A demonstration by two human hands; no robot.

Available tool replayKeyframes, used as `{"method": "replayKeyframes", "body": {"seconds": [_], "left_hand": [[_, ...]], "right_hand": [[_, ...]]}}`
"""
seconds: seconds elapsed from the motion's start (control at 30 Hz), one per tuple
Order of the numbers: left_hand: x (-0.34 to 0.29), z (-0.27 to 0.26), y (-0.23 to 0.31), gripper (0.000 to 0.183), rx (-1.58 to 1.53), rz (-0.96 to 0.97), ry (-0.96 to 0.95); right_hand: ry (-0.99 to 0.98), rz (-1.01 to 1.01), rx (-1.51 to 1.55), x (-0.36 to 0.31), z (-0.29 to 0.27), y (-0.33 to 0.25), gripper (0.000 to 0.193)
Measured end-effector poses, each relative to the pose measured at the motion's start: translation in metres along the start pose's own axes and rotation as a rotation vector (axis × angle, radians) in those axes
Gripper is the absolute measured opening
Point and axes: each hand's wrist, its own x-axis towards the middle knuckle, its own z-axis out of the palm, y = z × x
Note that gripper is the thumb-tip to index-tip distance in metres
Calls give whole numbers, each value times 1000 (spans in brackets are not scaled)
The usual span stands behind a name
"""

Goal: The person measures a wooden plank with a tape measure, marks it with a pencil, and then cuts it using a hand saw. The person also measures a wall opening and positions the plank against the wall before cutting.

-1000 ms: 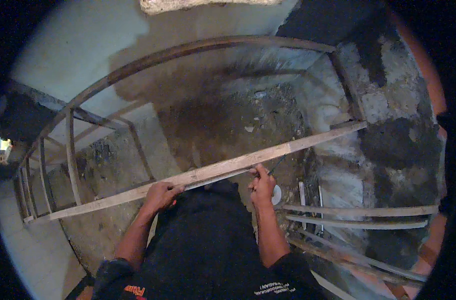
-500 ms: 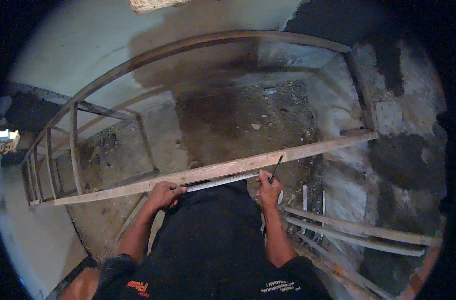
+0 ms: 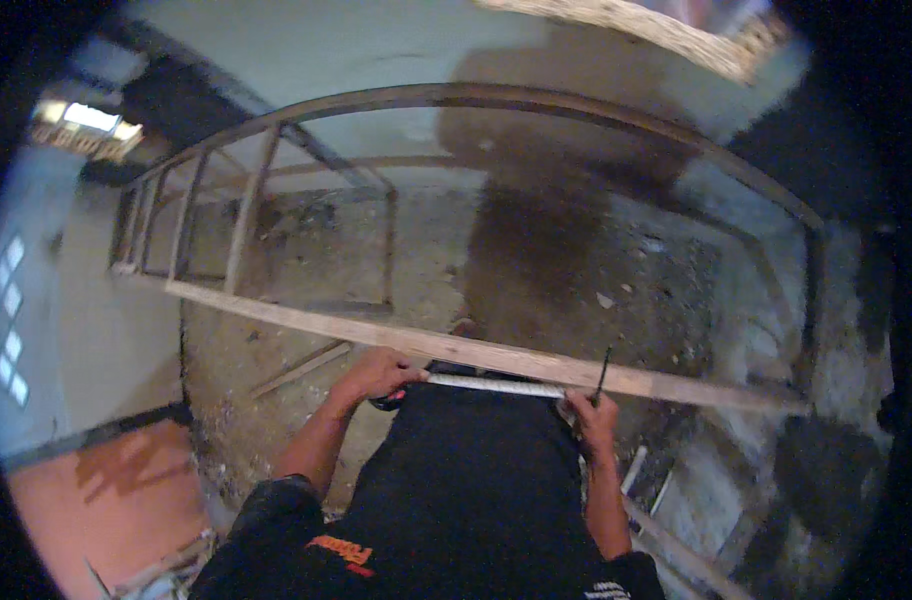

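Note:
A tape measure (image 3: 496,384) is stretched between my hands, its pale blade running along the near side of a long wooden beam (image 3: 516,357). Closed around the dark and red case end is my left hand (image 3: 381,376), close against the beam. At the other end of the blade my right hand (image 3: 594,425) pinches the tape. A dark pencil (image 3: 604,372) also sticks up from those right fingers, its upper end in front of the beam. The case is mostly hidden under the left hand.
The beam is the near side of a large wooden frame (image 3: 446,95) with several uprights (image 3: 251,210) at the left. Beyond it is a dirt floor with rubble (image 3: 606,300). Loose timber strips (image 3: 676,550) lie at lower right; a thin stick (image 3: 301,368) lies left.
The view has swung, so frame and hands appear farther right, and the beam now slopes down to the right. Both hands still hold the stretched tape; the pencil stands more upright.

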Motion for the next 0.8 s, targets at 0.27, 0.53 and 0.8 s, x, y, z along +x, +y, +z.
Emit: {"method": "replayKeyframes", "body": {"seconds": [0.27,0.53,0.8], "left_hand": [[-55,-17,-51,50,-97,-145,89],[-56,-118,-166,43,-223,-159,98],[-41,-165,-231,48,114,-22,312]], "right_hand": [[-269,86,-193,-2,54,-25,25],[-182,47,-235,-18,207,-42,30],[61,55,-112,-50,315,-58,34]]}}
